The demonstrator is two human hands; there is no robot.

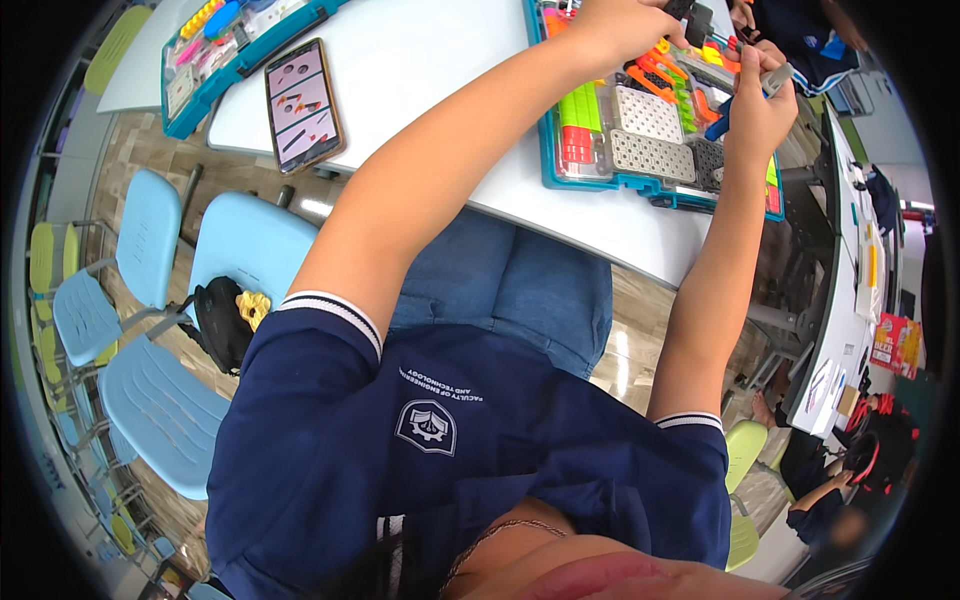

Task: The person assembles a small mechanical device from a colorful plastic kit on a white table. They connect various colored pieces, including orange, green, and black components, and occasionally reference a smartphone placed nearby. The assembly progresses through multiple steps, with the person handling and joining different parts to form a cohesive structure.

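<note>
Over the far part of an open teal-edged parts case (pixel 566 185), my left hand (pixel 622 32) has its fingers closed on a small black building part (pixel 680 8), partly cut off by the upper edge. My right hand (pixel 762 108) is to its right, above the case. Thumb and fingers there pinch a small grey building piece (pixel 777 79). A blue piece (pixel 718 126) shows beside that hand; whether it is held, I cannot tell. Below my hands, the case holds perforated grey plates (pixel 652 155), orange pieces (pixel 655 75) and stacked green and red blocks (pixel 577 125).
A phone (pixel 303 105) showing pictures of parts lies on the white table (pixel 420 60). Another teal parts case (pixel 185 115) stands at the far left. Blue chairs (pixel 165 410) and a black bag (pixel 220 325) are to my left. Another person's hand (pixel 741 18) is near the case's far right.
</note>
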